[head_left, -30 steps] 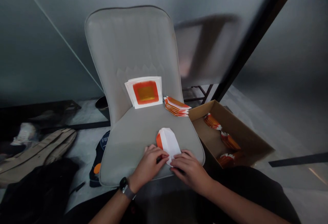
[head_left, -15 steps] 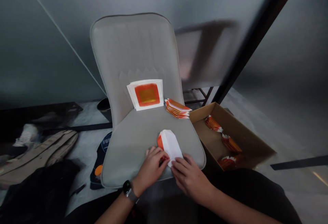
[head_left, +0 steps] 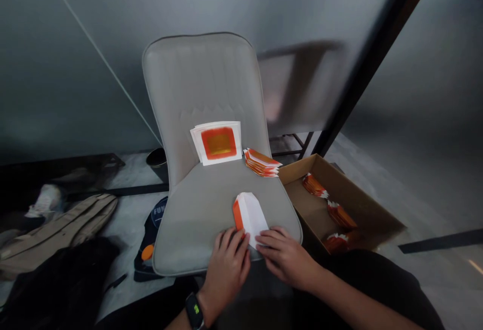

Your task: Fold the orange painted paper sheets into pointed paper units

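A partly folded sheet of joss paper [head_left: 252, 215] lies on the front of the grey chair seat [head_left: 188, 222], its white side up and an orange strip along its left edge. My left hand [head_left: 227, 264] grips the near left edge with bent fingers; its thumb is close to the near corner. On the near right edge, the fingers of my right hand [head_left: 287, 255] are closed on the paper. Behind it, a stack of flat joss paper [head_left: 219, 143], white with an orange square and gold centre, leans against the backrest. Folded joss papers [head_left: 261, 162] lie piled at the seat's right edge.
Right of the chair, a cardboard box [head_left: 356, 201] holds several bundles of folded paper. On the floor at left are a beige bag [head_left: 56, 227], black cloth [head_left: 71, 282], a dark blue item [head_left: 145, 249] and a black bin [head_left: 157, 164]. A frosted wall stands behind.
My left hand has turned, its fingers now laid further over the paper's left edge. My right hand has shifted slightly along the right edge. The view has moved a little.
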Motion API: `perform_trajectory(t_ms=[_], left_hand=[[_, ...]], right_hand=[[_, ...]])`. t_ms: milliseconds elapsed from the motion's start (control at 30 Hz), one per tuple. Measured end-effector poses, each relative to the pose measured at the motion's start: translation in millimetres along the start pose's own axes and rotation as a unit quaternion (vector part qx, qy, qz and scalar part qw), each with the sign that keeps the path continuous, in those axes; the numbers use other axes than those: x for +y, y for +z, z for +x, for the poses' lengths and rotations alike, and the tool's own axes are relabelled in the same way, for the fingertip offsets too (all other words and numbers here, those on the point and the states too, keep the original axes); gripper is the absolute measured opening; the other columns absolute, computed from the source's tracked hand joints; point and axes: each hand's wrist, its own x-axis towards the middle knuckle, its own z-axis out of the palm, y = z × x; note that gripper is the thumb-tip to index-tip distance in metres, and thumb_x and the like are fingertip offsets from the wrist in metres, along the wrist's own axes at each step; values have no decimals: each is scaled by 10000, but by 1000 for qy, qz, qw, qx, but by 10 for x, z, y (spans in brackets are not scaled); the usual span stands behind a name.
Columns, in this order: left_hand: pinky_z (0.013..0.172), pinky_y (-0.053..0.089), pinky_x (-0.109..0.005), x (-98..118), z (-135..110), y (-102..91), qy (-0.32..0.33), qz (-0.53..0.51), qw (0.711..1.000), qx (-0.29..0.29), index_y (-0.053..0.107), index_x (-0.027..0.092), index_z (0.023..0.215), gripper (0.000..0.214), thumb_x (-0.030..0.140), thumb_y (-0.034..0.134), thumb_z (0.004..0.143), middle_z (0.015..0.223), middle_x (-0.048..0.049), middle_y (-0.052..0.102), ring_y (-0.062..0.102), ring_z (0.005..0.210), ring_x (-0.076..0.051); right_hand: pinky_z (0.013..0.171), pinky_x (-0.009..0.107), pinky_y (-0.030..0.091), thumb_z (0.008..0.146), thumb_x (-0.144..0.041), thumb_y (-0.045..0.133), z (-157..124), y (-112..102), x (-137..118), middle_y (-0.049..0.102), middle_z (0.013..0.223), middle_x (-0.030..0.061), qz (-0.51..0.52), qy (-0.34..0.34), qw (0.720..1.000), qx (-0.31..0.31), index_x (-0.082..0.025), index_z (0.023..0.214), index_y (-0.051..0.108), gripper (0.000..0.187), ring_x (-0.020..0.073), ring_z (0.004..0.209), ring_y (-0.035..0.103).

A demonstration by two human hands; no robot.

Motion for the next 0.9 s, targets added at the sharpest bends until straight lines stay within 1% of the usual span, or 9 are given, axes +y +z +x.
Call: perform_trajectory(t_ms=[67,167,300,400,533,633,733,800,900], left_hand=[[1109,390,-597,61,-53,16,2,26,1000,7,557,157,1432,494,216,571,942,1511,-136,538,442,1400,-386],[1169,339,-588,120,-130,53,20,80,997,6,448,114,1527,599,261,540,954,1625,-132,398,294,1515,-385],[1185,314,-586,131,-188,81,24,119,993,-16,345,175,1595,664,333,520,974,1652,-123,349,278,1533,-362],[1188,294,-608,136,-199,80,21,122,992,-30,358,198,1591,672,360,536,964,1666,-128,316,260,1539,-375],[1198,269,-630,163,-200,67,18,113,993,-43,398,152,1564,663,316,555,940,1683,-133,273,196,1553,-402],[1231,262,-586,168,-189,64,26,78,995,-48,386,110,1563,669,304,554,944,1664,-125,325,190,1557,-381],[1248,272,-543,158,-171,62,41,26,998,-48,373,87,1562,666,284,547,951,1597,-145,438,308,1520,-341],[1246,282,-552,160,-159,51,49,5,998,-49,360,75,1565,666,264,543,953,1589,-169,440,337,1506,-343],[1239,286,-583,185,-135,20,47,-14,998,-42,419,70,1526,611,233,547,950,1578,-192,446,327,1512,-359]], right_hand=[[1097,459,437,923,-135,592,-5,-61,53,733,1253,63,41,9,999,-12,-241,1190,718,314,216,1212,640],[1101,454,456,861,-62,586,-18,-128,149,724,1286,79,80,15,996,-22,-226,1211,716,408,223,1248,636],[1074,458,490,808,-23,592,-1,-158,239,734,1263,89,100,40,994,-29,-219,1195,733,456,250,1252,638],[1047,446,509,869,-81,613,54,-194,274,757,1193,85,127,65,990,-21,-222,1132,759,332,244,1182,669],[923,381,548,942,-238,664,162,-302,337,771,1014,75,168,93,981,-24,-228,1005,791,142,213,992,690],[890,362,530,918,-277,718,266,-363,386,757,960,65,179,93,978,-55,-230,955,803,103,208,957,668],[895,353,503,908,-255,730,388,-364,411,759,946,57,190,85,974,-87,-221,950,804,92,208,965,654],[887,345,492,898,-239,737,464,-336,423,767,907,47,201,89,970,-101,-216,942,806,85,201,925,656],[857,329,492,893,-229,735,543,-274,443,772,876,42,214,116,965,-96,-217,939,814,91,190,870,658]])
